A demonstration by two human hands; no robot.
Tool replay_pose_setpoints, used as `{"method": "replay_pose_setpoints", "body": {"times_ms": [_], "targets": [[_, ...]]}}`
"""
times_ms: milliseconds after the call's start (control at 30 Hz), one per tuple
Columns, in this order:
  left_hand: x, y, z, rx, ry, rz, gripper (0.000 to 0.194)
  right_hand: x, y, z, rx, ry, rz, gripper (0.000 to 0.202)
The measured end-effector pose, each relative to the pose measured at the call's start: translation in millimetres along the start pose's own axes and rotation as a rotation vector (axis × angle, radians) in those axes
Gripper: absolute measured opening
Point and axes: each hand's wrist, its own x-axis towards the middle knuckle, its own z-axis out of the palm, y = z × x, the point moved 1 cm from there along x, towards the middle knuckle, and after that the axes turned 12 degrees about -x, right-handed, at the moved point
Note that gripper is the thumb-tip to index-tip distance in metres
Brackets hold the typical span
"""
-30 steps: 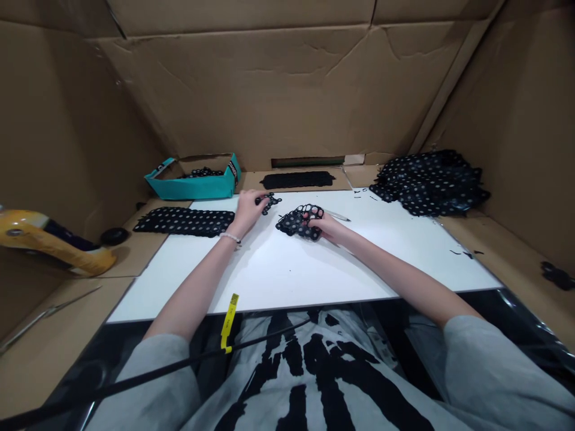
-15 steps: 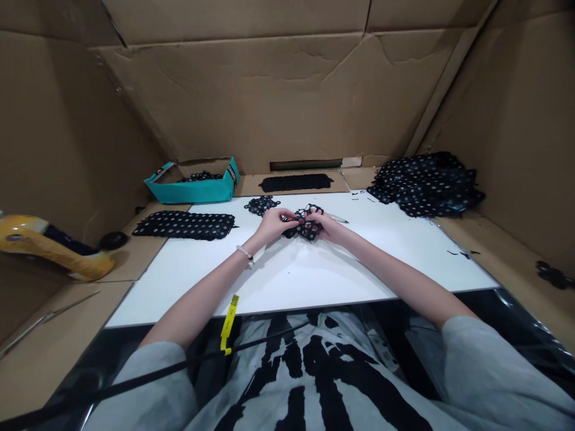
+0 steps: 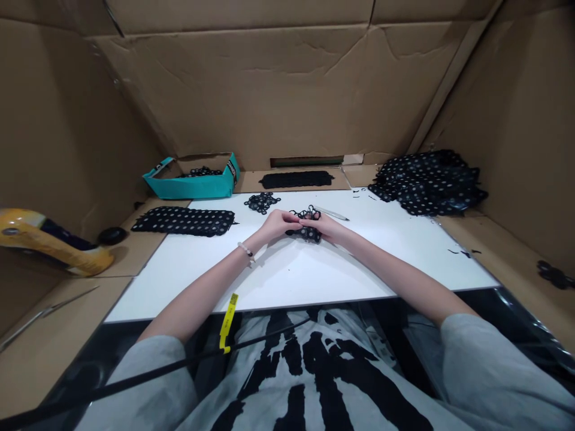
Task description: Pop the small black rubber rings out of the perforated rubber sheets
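Over the middle of the white board [image 3: 251, 275], both my hands hold one black piece full of round holes [image 3: 311, 232]. My left hand [image 3: 277, 225] pinches its left side between thumb and fingers. My right hand [image 3: 327, 226] grips it from the right, and the fingertips of both hands meet. Thin black loops stick up behind the fingers; the fingers hide part of the piece. Close behind my left hand lies a small heap of black ringed pieces [image 3: 262, 203]. A slim pen-like tool [image 3: 333, 214] rests just beyond my right hand.
At back left stands a teal box [image 3: 191, 189] with black pieces inside. Black dotted sheets [image 3: 184, 221] lie left, another strip [image 3: 296, 179] behind, and a large stack [image 3: 426, 182] at right. Scissors [image 3: 47, 312] and a yellow bottle-like object [image 3: 54, 242] are far left. Cardboard walls surround the board.
My fingertips have come closer together over the black piece, and my right fingers cover it differently. The pen-like tool shows more fully. The view has shifted slightly.
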Motion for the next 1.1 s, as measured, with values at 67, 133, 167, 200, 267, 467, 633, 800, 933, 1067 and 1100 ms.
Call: {"method": "replay_pose_setpoints", "body": {"times_ms": [67, 133, 167, 200, 267, 467, 633, 800, 933, 1067, 1100], "targets": [[0.1, -0.7, -1.3, -0.007, -0.008, -0.004, 0.021, 1.0, 1.6, 0.0, -0.008, -0.006, 0.002, 0.036], [0.6, -2.8, -0.6, 0.001, -0.009, 0.003, 0.021, 2.7, 3.7, -0.1, -0.011, 0.003, 0.019, 0.035], [1.1, -4.2, 0.1, 0.003, -0.010, 0.003, 0.020, 3.5, 4.5, 0.0, -0.010, 0.008, 0.026, 0.035], [2.1, -5.8, 0.5, -0.007, -0.011, -0.002, 0.020, 4.2, 5.0, 0.3, -0.006, 0.011, 0.031, 0.033], [6.0, -8.7, -3.0, -0.058, 0.038, -0.015, 0.021, 4.9, 5.3, 1.1, 0.013, 0.020, 0.045, 0.030], [26.8, -14.9, -69.0, 0.071, 0.712, 0.231, 0.023, 1.5, 4.9, 2.5, 0.003, 0.080, 0.132, 0.027], [31.3, -35.6, -105.7, 0.483, 0.708, 0.154, 0.026, 0.3, 2.5, 2.8, -0.118, 0.170, 0.110, 0.029], [26.4, -39.5, -96.5, 0.671, 0.685, 0.097, 0.031, 1.7, -1.1, -1.6, -0.156, 0.187, 0.209, 0.024], [20.1, -17.5, -74.4, 0.631, 0.428, 0.328, 0.032, 3.3, 2.8, -8.6, -0.268, 0.169, 0.220, 0.012], [7.9, 3.9, -37.7, 0.569, 0.060, 0.418, 0.026, 4.9, 6.5, -11.1, -0.192, 0.161, 0.136, 0.015], [4.5, 6.7, -28.9, 0.570, 0.019, 0.419, 0.027, 5.2, 6.5, -10.8, -0.155, 0.158, 0.101, 0.017]]}}
